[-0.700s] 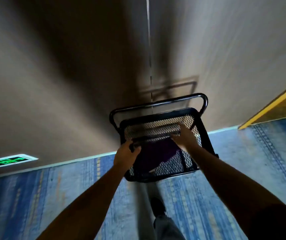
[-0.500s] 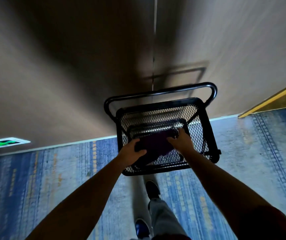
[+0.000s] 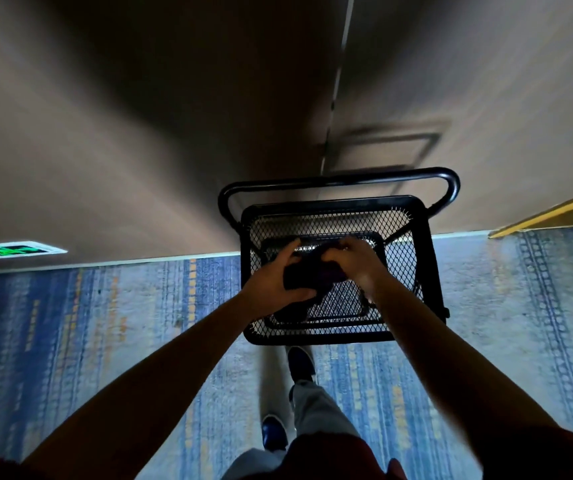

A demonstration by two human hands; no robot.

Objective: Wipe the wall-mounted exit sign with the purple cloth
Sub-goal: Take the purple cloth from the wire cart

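At the far left edge of the frame, low on the brown wall just above the skirting, sits the green-lit rectangular wall-mounted exit sign [image 3: 13, 251]. Its long axis runs along the wall, roughly left to right in the picture, and its face looks out over the blue patterned carpet [image 3: 105, 334]. It looks like a rigid, fixed plate, so it should take a light rubbing without needing to be held.

Moving toward the centre, the left hand [image 3: 271, 289] curls its fingers round the dark purple cloth [image 3: 309, 275], which hangs bunched over the top shelf of the black metal mesh trolley [image 3: 423, 271]. The cloth looks soft, light and limp; it will sag wherever it is unsupported, so gathering it into a pad in the palm seems the best hold.

Just to the right, the right hand [image 3: 354, 261] pinches the cloth's other side with bent fingers. The sign lies well apart from both hands.
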